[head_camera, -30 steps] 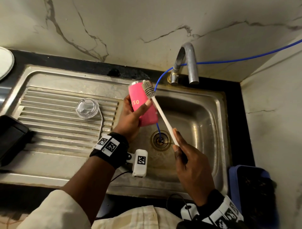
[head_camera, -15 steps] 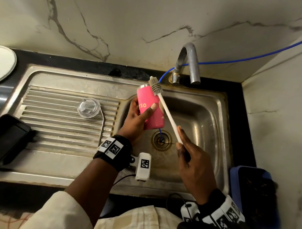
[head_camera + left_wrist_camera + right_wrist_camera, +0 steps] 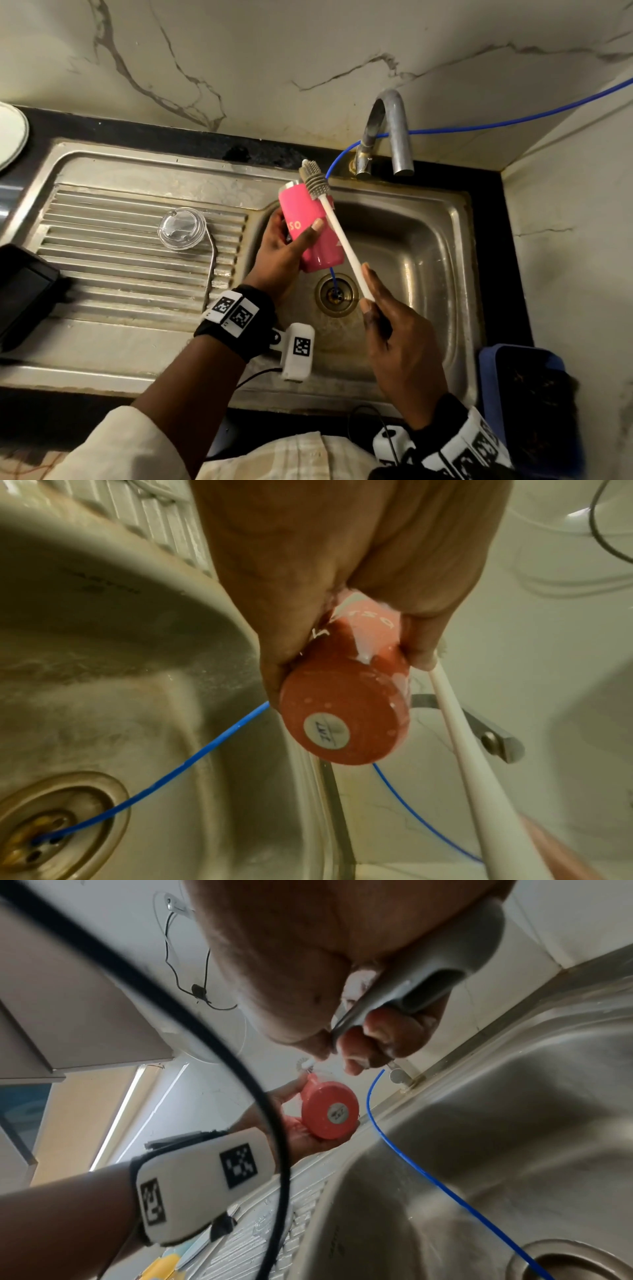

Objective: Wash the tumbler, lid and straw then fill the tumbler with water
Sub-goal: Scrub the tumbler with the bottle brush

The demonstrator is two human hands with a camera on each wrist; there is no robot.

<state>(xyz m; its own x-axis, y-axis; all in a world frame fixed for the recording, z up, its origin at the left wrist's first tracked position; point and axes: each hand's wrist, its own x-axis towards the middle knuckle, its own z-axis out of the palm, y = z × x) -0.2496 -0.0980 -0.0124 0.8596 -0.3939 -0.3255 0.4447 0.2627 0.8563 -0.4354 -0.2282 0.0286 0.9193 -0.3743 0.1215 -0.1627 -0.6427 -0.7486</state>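
My left hand (image 3: 291, 246) grips a pink tumbler (image 3: 310, 229) over the left side of the sink basin (image 3: 428, 260), mouth tilted toward the wall; its round base (image 3: 342, 718) faces the left wrist camera. My right hand (image 3: 387, 329) holds the white handle of a bottle brush (image 3: 337, 228). The grey bristle head (image 3: 315, 181) lies against the tumbler's rim, outside its mouth. A clear lid (image 3: 182, 229) rests on the ribbed drainboard (image 3: 102, 240), and a bent metal straw (image 3: 211, 270) lies beside it.
A grey tap (image 3: 390, 137) arches over the basin's back edge with no water running. A thin blue tube (image 3: 513, 120) runs from the right wall into the drain (image 3: 337, 294). A black object (image 3: 24, 291) sits at the left, a blue bin (image 3: 527, 404) at the right.
The tumbler and brush have shifted a little right and toward the tap; the brush head stays at the rim. Lid and straw have not moved.
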